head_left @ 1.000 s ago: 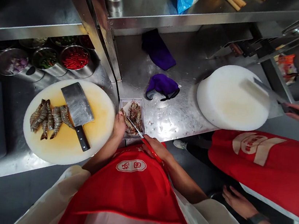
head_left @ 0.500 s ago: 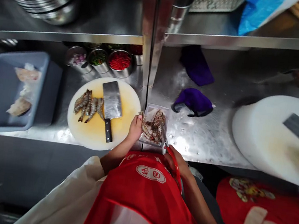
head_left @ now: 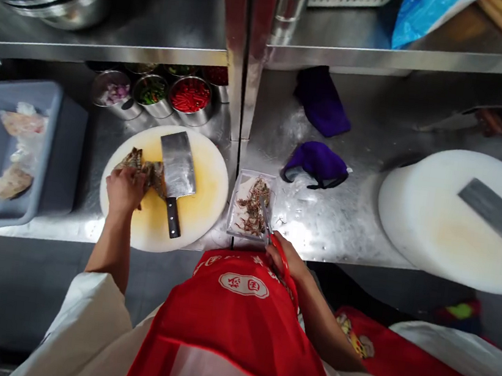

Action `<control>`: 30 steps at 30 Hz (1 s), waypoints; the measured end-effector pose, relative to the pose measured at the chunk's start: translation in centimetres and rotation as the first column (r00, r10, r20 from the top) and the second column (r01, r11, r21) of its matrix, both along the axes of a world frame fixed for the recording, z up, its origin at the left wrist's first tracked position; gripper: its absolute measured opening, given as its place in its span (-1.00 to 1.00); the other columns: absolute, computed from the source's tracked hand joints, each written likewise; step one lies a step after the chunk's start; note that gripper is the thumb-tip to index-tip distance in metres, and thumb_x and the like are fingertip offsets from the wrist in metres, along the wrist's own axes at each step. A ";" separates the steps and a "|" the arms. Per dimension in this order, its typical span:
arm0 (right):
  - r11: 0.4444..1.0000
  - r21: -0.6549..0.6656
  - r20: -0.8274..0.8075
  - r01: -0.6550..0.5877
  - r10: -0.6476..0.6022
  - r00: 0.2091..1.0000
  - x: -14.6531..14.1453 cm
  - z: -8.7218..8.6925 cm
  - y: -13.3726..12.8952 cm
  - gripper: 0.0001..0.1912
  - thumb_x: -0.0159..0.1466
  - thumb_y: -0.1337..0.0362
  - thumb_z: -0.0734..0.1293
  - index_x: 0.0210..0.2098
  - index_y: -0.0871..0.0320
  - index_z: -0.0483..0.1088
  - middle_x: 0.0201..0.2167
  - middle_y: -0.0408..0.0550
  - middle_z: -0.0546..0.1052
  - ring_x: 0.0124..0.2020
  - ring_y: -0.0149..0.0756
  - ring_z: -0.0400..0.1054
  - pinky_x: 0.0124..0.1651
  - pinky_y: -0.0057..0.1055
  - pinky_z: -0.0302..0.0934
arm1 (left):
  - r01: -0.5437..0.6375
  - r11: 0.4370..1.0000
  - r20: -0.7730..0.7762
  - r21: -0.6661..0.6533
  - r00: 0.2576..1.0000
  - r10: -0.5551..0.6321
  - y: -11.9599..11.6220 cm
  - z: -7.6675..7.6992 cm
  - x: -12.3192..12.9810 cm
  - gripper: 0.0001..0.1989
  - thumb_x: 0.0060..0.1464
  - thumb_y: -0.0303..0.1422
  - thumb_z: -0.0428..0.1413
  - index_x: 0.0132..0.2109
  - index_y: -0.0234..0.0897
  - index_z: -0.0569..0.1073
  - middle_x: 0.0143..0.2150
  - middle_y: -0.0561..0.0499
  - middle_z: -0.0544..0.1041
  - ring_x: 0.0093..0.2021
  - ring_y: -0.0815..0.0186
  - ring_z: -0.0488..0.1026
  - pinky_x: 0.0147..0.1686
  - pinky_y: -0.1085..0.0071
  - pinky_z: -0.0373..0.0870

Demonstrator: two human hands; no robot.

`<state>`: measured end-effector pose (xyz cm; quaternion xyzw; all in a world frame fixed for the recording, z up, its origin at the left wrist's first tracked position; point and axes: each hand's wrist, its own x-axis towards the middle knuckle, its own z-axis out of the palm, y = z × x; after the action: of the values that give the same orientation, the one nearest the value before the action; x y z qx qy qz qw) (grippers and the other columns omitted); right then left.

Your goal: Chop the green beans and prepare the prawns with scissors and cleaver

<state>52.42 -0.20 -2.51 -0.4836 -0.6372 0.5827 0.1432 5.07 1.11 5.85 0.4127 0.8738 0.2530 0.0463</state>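
On the round white cutting board (head_left: 205, 206) lies a row of grey-brown shrimp (head_left: 156, 177). My left hand (head_left: 125, 189) is over the row's left part, its fingers curled on a shrimp and partly hiding those beneath. A cleaver (head_left: 179, 163) with a black handle rests flat right of the shrimp. In my right hand (head_left: 287, 255) are scissors (head_left: 280, 248) with red handles, their blades pointing into a small clear tray (head_left: 230, 222). Brown trimmings, thin legs and feelers (head_left: 255, 204), are heaped in that tray.
A grey bin (head_left: 62, 163) with plastic bags stands at left. Metal cups of red chillies (head_left: 191, 95) and other cut vegetables sit behind the board. Purple cloths (head_left: 316, 163) lie at right, before a thick white block (head_left: 407, 215) bearing another cleaver (head_left: 501, 215). Overhead runs a shelf (head_left: 365, 56).
My left hand has moved left from the tray, where it held a shrimp, to the shrimp on the board. The scissors stay at the tray. A co-worker's red apron has shifted at right.
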 end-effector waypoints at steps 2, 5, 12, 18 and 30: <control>0.998 -0.035 0.002 0.045 -0.045 0.999 -0.3 0.2 0.1 -0.88 0.31 0.17 0.24 -0.27 0.04 0.18 -0.51 -0.15 0.47 -0.53 -0.27 0.39 -0.47 -0.38 0.22 | 0.064 0.993 0.035 0.100 0.997 -0.068 0.6 -0.4 4.0 -0.72 0.22 -0.26 0.02 -0.13 -0.34 0.54 -0.20 -0.14 0.58 -0.14 0.13 0.50 -0.01 0.21 0.38; 0.988 -0.101 -0.009 0.120 -0.121 0.993 -0.4 0.2 0.2 -0.87 0.28 0.20 0.26 -0.26 0.05 0.18 -0.54 -0.17 0.45 -0.58 -0.30 0.38 -0.53 -0.40 0.21 | 0.298 0.948 0.295 0.113 0.901 -0.318 2.2 -2.1 12.4 -0.72 0.27 -0.24 -0.01 -0.15 -0.29 0.53 -0.30 -0.04 0.58 -0.26 0.24 0.51 -0.14 0.34 0.41; 0.957 -0.159 -0.064 0.243 -0.256 0.964 0.4 -0.4 0.2 -0.79 0.25 0.21 0.26 -0.13 0.05 0.22 -0.53 -0.21 0.44 -0.63 -0.34 0.32 -0.59 -0.43 0.19 | 0.785 0.561 0.317 -0.263 0.619 -0.719 6.8 -7.3 28.8 -0.70 0.36 -0.30 -0.07 -0.09 -0.26 0.55 -0.13 -0.15 0.61 -0.14 0.18 0.55 -0.10 0.31 0.39; 0.939 -0.148 -0.068 0.309 -0.321 0.944 0.7 -0.2 -0.5 -0.78 0.24 0.21 0.24 -0.11 0.05 0.23 -0.54 -0.24 0.42 -0.63 -0.35 0.31 -0.55 -0.43 0.19 | 0.695 0.532 0.045 -0.483 0.627 -0.778 8.3 -9.1 30.3 -0.70 0.26 -0.38 0.04 0.06 -0.41 0.49 0.06 -0.34 0.53 0.11 -0.01 0.47 0.10 0.12 0.33; 0.941 -0.122 -0.121 0.316 -0.330 0.936 0.5 -0.5 -0.9 -0.75 0.24 0.27 0.23 -0.07 0.05 0.24 -0.52 -0.23 0.42 -0.59 -0.35 0.34 -0.53 -0.45 0.19 | 0.566 0.631 0.280 -0.530 0.819 -0.500 9.2 -6.2 28.7 -0.52 0.16 -0.28 0.13 0.21 -0.27 0.35 0.03 -0.29 0.60 0.04 -0.01 0.56 -0.03 0.22 0.42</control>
<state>52.89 -1.08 -3.01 -0.5464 -0.5072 0.6151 0.2564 33.78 10.34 -0.35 0.6025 0.7420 -0.0360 0.2917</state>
